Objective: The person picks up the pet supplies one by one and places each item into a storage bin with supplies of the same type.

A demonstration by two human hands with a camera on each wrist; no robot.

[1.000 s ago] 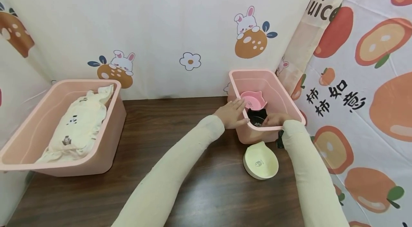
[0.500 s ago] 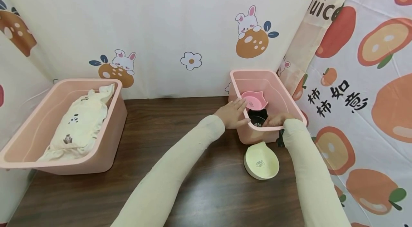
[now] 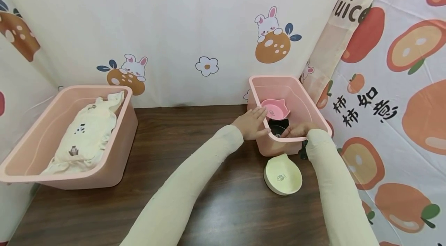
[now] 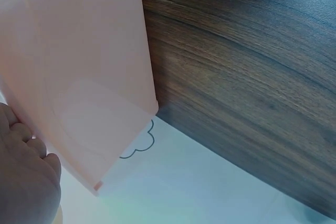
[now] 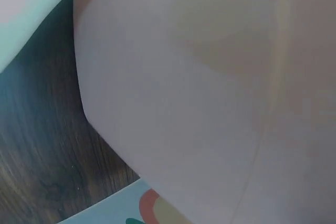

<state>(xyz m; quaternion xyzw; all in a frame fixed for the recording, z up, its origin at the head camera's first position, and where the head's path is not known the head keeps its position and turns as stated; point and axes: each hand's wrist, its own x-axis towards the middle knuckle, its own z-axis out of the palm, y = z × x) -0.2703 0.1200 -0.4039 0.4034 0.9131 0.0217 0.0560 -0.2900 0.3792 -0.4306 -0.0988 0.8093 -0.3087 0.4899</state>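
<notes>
On the right stands a pink bin (image 3: 312, 108) with a pink cat-eared bowl (image 3: 274, 109) and a black cat-eared bowl (image 3: 277, 126) inside. My left hand (image 3: 250, 124) rests on the bin's left rim, fingers straight and thumb toward the near corner. In the left wrist view, this hand (image 4: 26, 169) shows beside the bin's wall (image 4: 84, 77). My right hand (image 3: 298, 130) reaches over the near rim and holds the black bowl at its right side; the near rim hides part of both. The right wrist view shows mostly the bin's outer wall (image 5: 173, 98).
A pale yellow bowl (image 3: 283, 176) sits on the dark wood table (image 3: 223, 199) before the bin. A small dark object (image 3: 303, 150) shows between bin and right sleeve. At left, a larger pink bin (image 3: 120, 147) holds a cream cloth item (image 3: 85, 133). Printed curtains stand behind and at the sides.
My right fingertips have moved slightly left over the black bowl, and its paw print has shifted a little left. My left hand stays on the rim.
</notes>
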